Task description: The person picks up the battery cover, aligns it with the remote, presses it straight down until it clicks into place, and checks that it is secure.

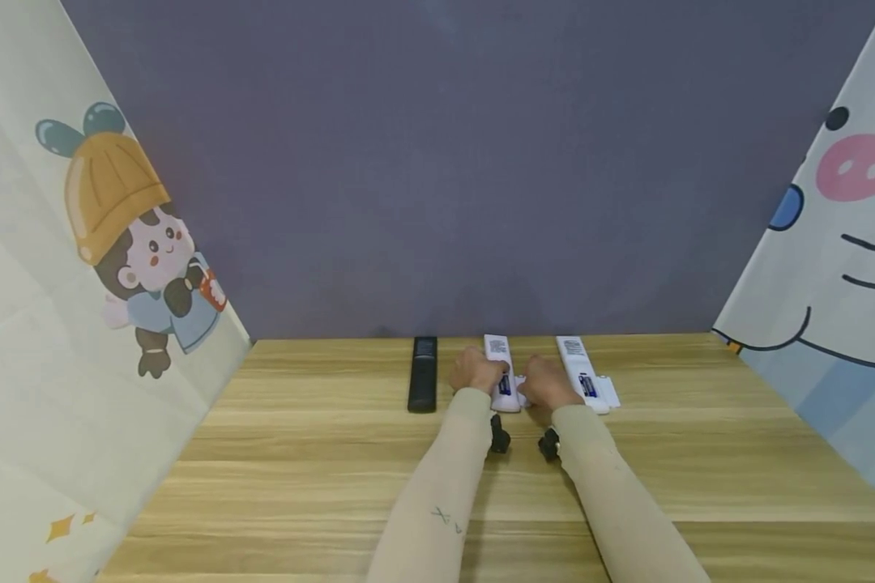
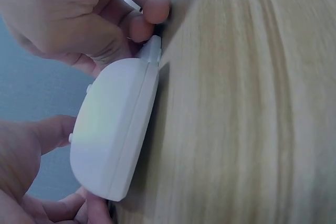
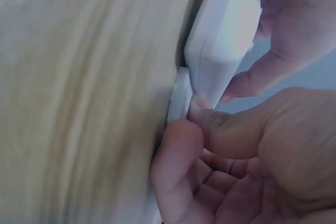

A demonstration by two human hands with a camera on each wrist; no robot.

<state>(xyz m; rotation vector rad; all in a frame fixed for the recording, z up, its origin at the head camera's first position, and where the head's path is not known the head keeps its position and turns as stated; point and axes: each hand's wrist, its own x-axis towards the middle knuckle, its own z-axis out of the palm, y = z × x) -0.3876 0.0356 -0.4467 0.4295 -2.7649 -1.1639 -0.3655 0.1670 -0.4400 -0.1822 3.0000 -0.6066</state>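
A white remote control [image 1: 497, 348] lies back-up on the wooden table, a dark blue battery [image 1: 505, 384] showing in its uncovered compartment. My left hand [image 1: 476, 370] grips its left side, thumb over the top and fingers along the edge. On the other side my right hand [image 1: 549, 382] pinches a white battery cover [image 3: 180, 95] between thumb and forefinger. That cover is flat near the table, close against the remote's right edge. The left wrist view shows the remote's rounded end [image 2: 113, 124] between both hands; its compartment is hidden there.
To the left lies a black remote control [image 1: 423, 376]. On the right is another white remote control [image 1: 576, 360] with batteries [image 1: 588, 385] visible and a white cover [image 1: 608, 392] beside it. A grey panel [image 1: 437, 178] stands behind the table; printed cloths flank both sides.
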